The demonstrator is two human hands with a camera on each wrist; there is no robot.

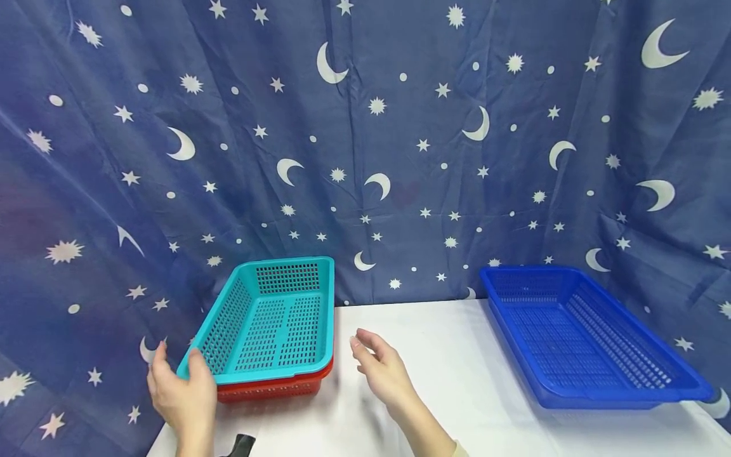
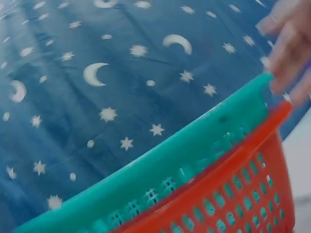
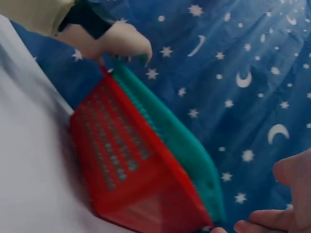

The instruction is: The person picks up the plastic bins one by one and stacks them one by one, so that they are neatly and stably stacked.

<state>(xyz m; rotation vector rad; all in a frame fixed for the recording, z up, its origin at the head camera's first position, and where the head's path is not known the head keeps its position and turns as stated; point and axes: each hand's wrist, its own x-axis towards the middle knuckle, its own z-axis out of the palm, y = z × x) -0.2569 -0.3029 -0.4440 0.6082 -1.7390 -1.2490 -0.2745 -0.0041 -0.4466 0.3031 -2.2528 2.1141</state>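
A teal plastic basket [image 1: 285,330] sits nested in a red basket [image 1: 268,388] at the left of the table. My left hand [image 1: 183,387] grips the teal rim at its near left corner, thumb over the inside and fingers outside. Seen from the right wrist, that same left hand [image 3: 121,41] reaches over the stack's corner. To the right of the stack, my right hand [image 1: 382,368] is held apart from it, fingers loosely bent and nothing in them. Its fingers [image 3: 265,221] show beside the baskets in the right wrist view.
A larger blue basket [image 1: 525,374] stands at the right of the white table [image 1: 434,355], its near end close to the front right edge. Behind the table hangs a dark blue curtain [image 1: 400,241] with moons and stars. A black item [image 1: 242,445] pokes in beside the left wrist.
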